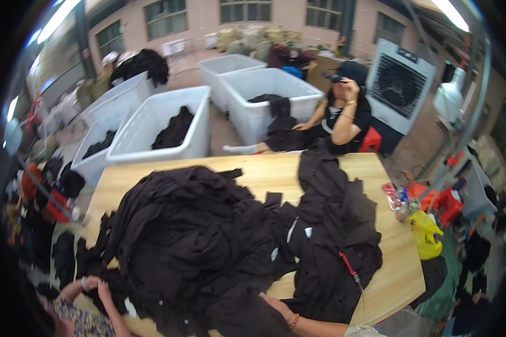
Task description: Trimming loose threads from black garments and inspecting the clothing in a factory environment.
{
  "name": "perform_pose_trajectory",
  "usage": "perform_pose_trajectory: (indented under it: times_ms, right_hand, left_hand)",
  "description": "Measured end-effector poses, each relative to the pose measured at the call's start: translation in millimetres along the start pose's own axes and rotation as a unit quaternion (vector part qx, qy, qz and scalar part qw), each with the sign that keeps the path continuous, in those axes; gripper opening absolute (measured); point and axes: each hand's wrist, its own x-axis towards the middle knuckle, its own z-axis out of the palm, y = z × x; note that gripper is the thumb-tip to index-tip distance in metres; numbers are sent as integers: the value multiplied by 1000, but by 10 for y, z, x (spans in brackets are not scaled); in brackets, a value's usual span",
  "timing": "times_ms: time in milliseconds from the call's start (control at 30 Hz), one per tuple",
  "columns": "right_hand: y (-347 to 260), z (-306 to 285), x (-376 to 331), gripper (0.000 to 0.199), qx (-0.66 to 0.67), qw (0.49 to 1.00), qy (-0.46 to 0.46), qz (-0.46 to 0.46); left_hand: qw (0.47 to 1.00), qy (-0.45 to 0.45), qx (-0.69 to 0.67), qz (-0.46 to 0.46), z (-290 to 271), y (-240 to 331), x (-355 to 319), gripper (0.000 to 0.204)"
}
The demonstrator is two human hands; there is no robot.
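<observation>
My right hand (279, 310), with a beaded bracelet at the wrist, reaches in from the lower edge. It grips the edge of a black garment (244, 312) at the table's near side; some of its fingers are hidden by the cloth. No part of my left hand shows. Beyond the garment rises a large heap of black garments (180, 224). To its right more black garments (326, 247) lie spread, with small white labels showing. On these rests a thin red tool (349, 266) with a cord running toward the near edge.
Around the pale wooden table (270, 165), a co-worker's hands (95, 285) are at the near left. Another person (346, 112) sits across, a dark garment on their lap. White bins (163, 123) with dark cloth stand behind. A yellow bag (425, 236) hangs at the right edge.
</observation>
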Motion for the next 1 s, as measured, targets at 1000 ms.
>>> perform_pose_trajectory:
  times_ms: [1000]
  right_hand:
    - [-601,-108,747,59,-448,849,71,-270]
  left_hand:
    - [456,418,571,539,-1263,1161,-1307,66]
